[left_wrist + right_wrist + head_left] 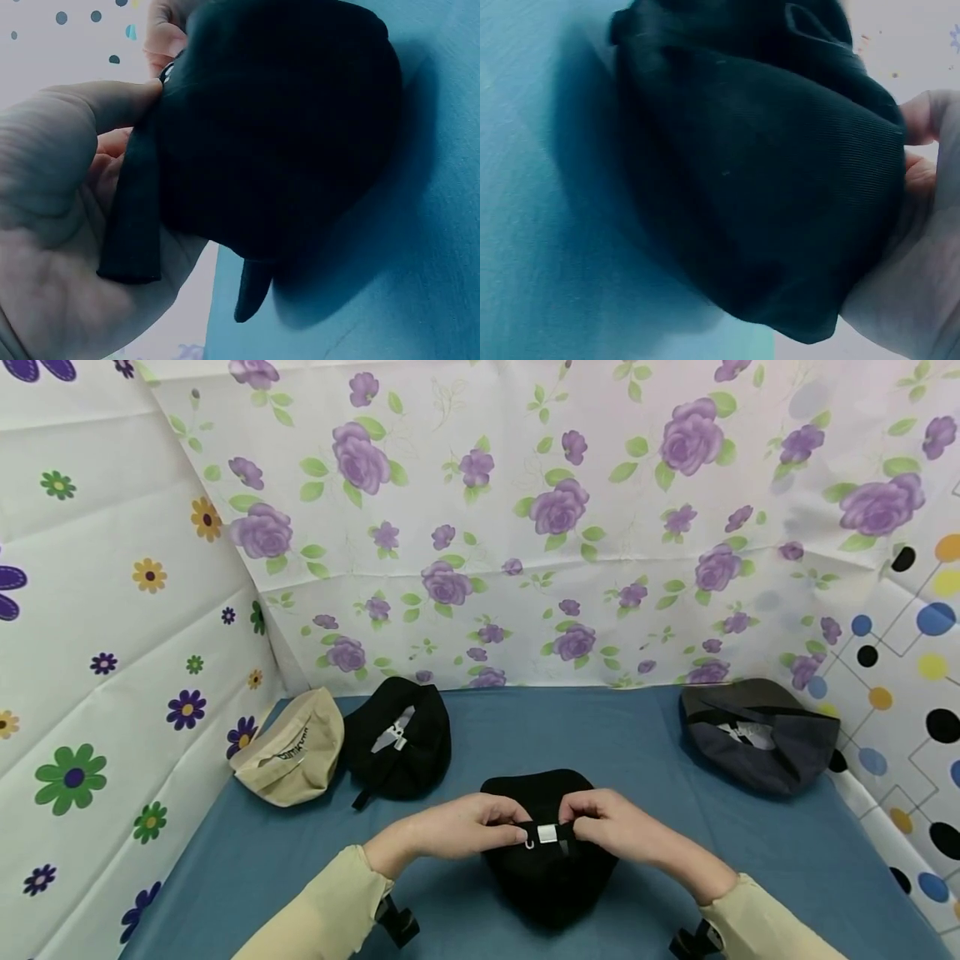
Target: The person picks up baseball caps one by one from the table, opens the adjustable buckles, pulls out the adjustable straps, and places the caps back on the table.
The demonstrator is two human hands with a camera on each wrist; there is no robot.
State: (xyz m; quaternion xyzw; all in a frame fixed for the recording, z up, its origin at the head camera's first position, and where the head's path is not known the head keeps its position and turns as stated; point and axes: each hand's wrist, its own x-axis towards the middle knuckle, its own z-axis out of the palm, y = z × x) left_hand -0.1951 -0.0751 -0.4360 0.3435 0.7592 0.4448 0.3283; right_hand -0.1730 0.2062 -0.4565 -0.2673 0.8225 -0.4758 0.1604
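A black cloth cap [551,885] sits in front of me on the blue cloth, between my hands. My left hand [457,825] pinches its strap from the left with thumb and fingers; in the left wrist view a strap end [133,217] hangs down by the palm. From the right, my right hand [626,827] pinches the same edge. Between the fingertips show a white label [547,833] and a small pale hook-shaped piece [529,842]. The right wrist view shows mostly the cap's dark side [765,172], which hides part of the fingers.
A beige cap [292,752] with dark lettering and another black cap [401,739] lie at the back left of the blue cloth [570,727]. A dark grey cap [761,735] lies at the back right. Patterned sheets [465,527] enclose the back and sides.
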